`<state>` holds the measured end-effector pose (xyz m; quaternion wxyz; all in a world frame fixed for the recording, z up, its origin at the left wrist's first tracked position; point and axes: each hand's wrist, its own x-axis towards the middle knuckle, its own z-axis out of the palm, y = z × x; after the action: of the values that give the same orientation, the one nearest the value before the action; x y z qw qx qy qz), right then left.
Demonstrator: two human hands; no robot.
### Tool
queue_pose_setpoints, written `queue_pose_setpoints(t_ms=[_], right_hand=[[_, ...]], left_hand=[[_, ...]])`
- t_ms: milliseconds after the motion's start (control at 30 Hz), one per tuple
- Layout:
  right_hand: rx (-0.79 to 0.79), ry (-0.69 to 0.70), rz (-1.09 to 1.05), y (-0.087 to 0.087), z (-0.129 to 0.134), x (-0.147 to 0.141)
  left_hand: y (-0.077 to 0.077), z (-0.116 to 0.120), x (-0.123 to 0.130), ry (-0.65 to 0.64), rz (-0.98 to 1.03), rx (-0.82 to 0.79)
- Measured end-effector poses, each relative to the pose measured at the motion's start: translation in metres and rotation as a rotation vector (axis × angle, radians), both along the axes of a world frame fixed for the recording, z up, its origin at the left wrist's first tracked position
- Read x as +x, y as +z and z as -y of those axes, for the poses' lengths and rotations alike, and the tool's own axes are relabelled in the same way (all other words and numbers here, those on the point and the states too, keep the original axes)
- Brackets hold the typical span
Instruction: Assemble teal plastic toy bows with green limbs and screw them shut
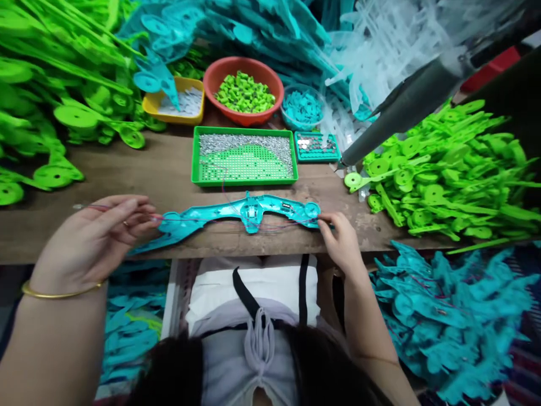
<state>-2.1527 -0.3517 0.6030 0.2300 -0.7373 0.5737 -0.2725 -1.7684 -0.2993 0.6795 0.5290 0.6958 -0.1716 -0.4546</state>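
Observation:
A long turquoise plastic bow-shaped shell (222, 212) lies across the front of the wooden bench, its hollow inner side up. Thin red and blue wires (279, 227) run along it from one hand to the other. My left hand (116, 231) is above the shell's left end, fingers pinched on the wires, with a small pale tip (78, 207) sticking out to the left. At the shell's right end my right hand (340, 237) pinches the wires near a round boss. A small metal spring-like part (288, 207) sits in the shell's right arm.
Behind the shell stands a green tray (245, 181) of small metal pieces. Farther back are a red bowl (244, 116), a yellow box (173, 118) and a small teal tray (316, 158). Green parts (439, 175) pile up right; a dark grey pole (393, 113) slants over the bench.

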Motion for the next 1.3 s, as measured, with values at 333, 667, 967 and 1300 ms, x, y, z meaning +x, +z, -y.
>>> queue_pose_setpoints(t_ms=[333,667,967,1300], right_hand=[[0.083,-0.172,-0.185,-0.014,-0.007,0.002],[0.087,-0.265,0.597,0.001,-0.006,0.008],[0.187,-0.287,1.169,0.006,0.001,0.026],[0.213,-0.289,1.146,0.006,-0.003,0.026]], left_hand=[[-0.047,0.027,-0.015,0.003,0.069,-0.168],[-0.068,0.024,-0.019,-0.097,0.192,-0.245],[-0.055,0.042,-0.041,-0.235,0.245,-0.204],[-0.05,0.066,-0.071,-0.379,-0.135,-0.067]])
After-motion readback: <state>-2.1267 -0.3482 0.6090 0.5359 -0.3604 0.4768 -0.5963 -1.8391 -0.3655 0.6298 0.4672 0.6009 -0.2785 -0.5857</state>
